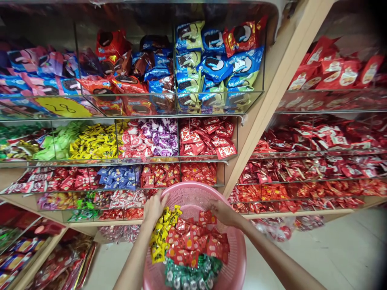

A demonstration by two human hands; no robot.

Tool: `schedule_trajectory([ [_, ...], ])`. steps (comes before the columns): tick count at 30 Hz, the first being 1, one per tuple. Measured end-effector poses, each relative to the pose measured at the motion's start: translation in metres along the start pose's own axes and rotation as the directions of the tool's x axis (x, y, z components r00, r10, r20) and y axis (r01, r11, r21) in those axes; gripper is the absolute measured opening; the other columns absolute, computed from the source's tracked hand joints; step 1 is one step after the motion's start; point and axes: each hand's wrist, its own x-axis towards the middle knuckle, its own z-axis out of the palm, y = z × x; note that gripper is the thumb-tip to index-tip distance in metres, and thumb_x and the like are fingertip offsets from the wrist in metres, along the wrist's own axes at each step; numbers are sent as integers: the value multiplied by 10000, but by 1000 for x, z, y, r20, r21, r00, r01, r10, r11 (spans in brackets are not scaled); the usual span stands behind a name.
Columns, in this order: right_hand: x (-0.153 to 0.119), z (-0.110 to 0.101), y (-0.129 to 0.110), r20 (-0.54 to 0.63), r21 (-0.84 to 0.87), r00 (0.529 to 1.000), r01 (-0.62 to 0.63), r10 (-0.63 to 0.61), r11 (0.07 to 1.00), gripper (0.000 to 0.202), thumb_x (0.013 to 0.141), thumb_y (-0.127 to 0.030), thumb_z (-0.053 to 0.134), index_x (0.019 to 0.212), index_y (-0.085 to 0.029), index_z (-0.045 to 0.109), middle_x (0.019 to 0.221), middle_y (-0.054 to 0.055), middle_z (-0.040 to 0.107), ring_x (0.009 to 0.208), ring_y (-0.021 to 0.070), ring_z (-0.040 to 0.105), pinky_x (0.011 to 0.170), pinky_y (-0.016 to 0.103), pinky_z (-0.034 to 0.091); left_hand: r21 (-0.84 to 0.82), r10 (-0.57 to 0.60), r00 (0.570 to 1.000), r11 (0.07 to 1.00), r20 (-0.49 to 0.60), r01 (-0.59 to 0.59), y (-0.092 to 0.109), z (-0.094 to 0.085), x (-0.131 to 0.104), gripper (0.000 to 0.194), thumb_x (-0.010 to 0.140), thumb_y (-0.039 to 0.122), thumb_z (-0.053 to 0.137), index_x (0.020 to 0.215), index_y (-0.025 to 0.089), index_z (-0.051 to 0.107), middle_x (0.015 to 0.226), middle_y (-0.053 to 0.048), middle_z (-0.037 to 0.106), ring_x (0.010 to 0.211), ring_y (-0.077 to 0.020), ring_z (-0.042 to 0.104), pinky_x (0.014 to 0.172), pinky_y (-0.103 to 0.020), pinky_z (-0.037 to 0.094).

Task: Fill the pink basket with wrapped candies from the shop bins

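A pink perforated plastic basket [237,257] holds yellow candies [160,233] on the left, red packets [190,239] in the middle and green-wrapped candies [193,274] at the bottom. My left hand [154,207] grips the basket's upper left rim, fingers curled over the edge. Over the basket's right side, my right hand [222,211] has its fingers bent together at a red packet [207,217], pinching its upper right part.
Clear-fronted shelves [133,161] of sorted wrapped sweets rise ahead, with a yellow "28" label [66,106] on the upper one. A wooden upright [272,92] divides them from shelves at right. Bagged goods [281,229] lie low on the tiled floor [341,249].
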Motion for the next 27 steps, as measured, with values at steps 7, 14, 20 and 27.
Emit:
schedule_trajectory([
  [7, 0, 2, -5, 58, -543, 998, 11, 24, 840, 353, 695, 44, 331, 898, -112, 574, 863, 108, 636, 812, 192, 565, 713, 284, 403, 14, 29, 999, 999, -24, -29, -2, 3, 1, 488, 860, 543, 233, 1110, 242, 524, 903, -103, 667, 830, -222, 621, 691, -280, 399],
  [14, 8, 12, -19, 99, -779, 981, -28, 167, 626, 395, 755, 32, 334, 1068, -82, 545, 980, 170, 621, 901, 225, 583, 729, 282, 420, 35, 32, 999, 999, -21, -32, -2, 3, 1, 500, 858, 551, 215, 1100, 246, 529, 875, -102, 671, 819, -230, 625, 672, -279, 403],
  [20, 8, 18, -10, 135, -761, 968, -35, 211, 648, 415, 747, 36, 348, 1092, -91, 540, 994, 139, 634, 920, 227, 590, 742, 287, 437, 39, 22, 999, 999, -29, -21, -3, 5, 2, 514, 853, 561, 220, 1094, 238, 539, 871, -109, 670, 810, -235, 625, 679, -283, 400],
  [27, 7, 34, 7, 37, -798, 995, -26, 92, 602, 356, 789, -24, 378, 1086, -111, 554, 990, 174, 618, 969, 268, 557, 810, 372, 418, 31, 39, 999, 999, -35, -37, -4, 6, 2, 510, 855, 558, 214, 1088, 237, 535, 869, -111, 671, 797, -241, 627, 670, -291, 402],
])
